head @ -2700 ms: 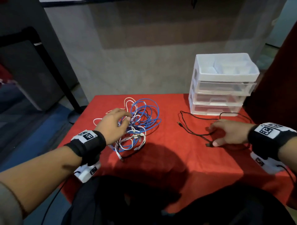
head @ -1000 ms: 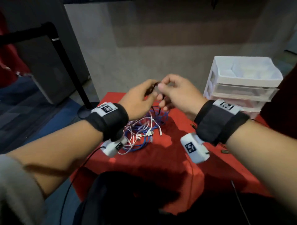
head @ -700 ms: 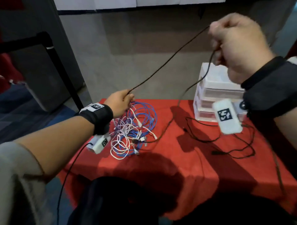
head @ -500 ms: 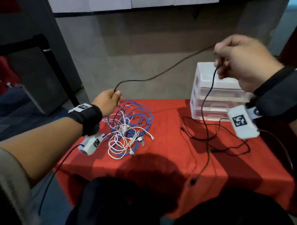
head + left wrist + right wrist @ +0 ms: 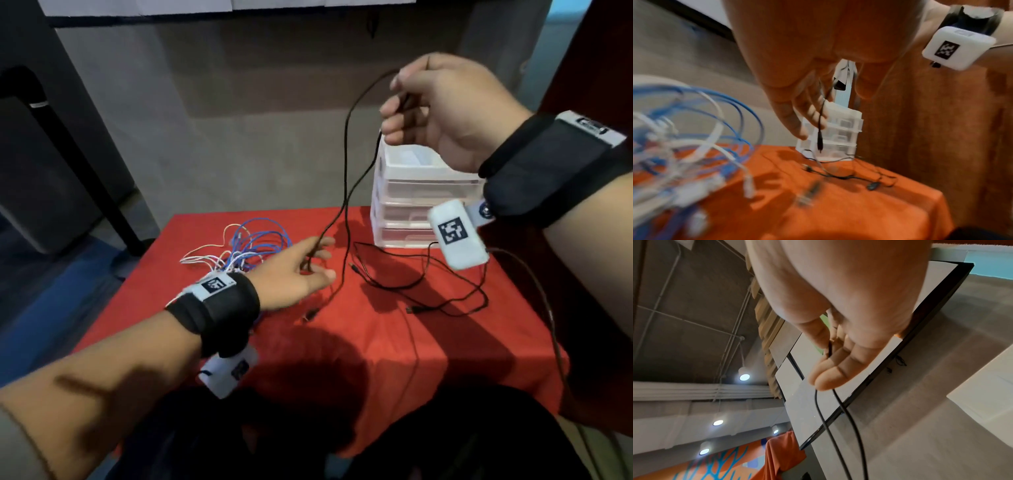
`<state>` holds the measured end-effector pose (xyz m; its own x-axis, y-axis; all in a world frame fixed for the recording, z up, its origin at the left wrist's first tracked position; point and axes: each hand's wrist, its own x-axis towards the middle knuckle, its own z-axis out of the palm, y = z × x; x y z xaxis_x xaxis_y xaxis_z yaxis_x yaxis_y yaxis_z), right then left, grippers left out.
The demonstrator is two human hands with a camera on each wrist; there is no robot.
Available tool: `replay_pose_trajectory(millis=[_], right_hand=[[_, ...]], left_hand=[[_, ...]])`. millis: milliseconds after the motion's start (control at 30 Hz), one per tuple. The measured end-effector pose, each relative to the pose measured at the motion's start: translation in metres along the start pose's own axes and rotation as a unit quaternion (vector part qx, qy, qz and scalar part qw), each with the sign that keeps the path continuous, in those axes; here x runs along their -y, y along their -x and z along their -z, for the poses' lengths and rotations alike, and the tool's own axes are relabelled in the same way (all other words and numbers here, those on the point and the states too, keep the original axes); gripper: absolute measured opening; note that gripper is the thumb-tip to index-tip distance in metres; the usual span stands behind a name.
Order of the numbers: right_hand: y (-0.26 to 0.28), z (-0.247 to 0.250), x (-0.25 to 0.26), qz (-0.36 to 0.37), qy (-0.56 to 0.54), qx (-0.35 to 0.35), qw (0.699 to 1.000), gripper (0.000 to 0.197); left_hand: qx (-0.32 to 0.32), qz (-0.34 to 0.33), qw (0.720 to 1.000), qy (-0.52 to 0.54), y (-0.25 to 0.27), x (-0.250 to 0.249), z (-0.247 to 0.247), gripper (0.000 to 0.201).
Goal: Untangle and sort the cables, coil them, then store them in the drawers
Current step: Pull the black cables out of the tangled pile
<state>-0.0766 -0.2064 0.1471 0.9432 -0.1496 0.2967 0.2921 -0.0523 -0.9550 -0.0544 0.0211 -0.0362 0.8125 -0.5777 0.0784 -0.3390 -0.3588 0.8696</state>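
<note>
My right hand (image 5: 394,99) is raised above the red table (image 5: 376,349) and pinches a thin black cable (image 5: 346,164); in the right wrist view the right hand (image 5: 824,363) holds it between thumb and fingers. Two strands hang down from it. My left hand (image 5: 323,258) is low over the table with fingers spread, one strand passing between them. Its fingers (image 5: 807,113) are straight, and the cable's plug (image 5: 820,142) dangles past them. A tangle of blue and white cables (image 5: 246,246) lies behind the left wrist. A white drawer unit (image 5: 411,198) stands at the back right.
A second black cable (image 5: 421,287) lies loose on the cloth in front of the drawers. A black stand pole (image 5: 85,154) rises left of the table. A grey wall is behind. Something dark (image 5: 308,428) covers the near table edge.
My left hand has left the cable end it held near the tangle and moved right, down to the hanging strands. My right hand stays raised, and the cable now hangs doubled from it.
</note>
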Motion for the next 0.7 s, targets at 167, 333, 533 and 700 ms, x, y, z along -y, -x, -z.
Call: replay_pose_trajectory(millis=[167,333,533,700], right_hand=[[-0.007,0.018,0.008,0.006,-0.009,-0.009,1.000,0.012],[-0.011,0.064,-0.010,-0.022,0.056,-0.074,0.995,0.015],[-0.008,0.129,-0.076,-0.174,0.173,-0.101,0.964,0.013],[0.006,0.153,-0.135,-0.283,0.384,-0.015,0.879,0.015]], left_hand=[[-0.004,0.000,1.000,0.006,-0.035,-0.006,-0.048,0.011],[-0.020,0.003,1.000,0.003,-0.057,0.001,-0.058,0.021],[-0.048,0.022,0.998,-0.028,-0.070,0.017,-0.060,0.017],[-0.057,-0.009,0.986,-0.157,-0.070,0.022,-0.049,0.019]])
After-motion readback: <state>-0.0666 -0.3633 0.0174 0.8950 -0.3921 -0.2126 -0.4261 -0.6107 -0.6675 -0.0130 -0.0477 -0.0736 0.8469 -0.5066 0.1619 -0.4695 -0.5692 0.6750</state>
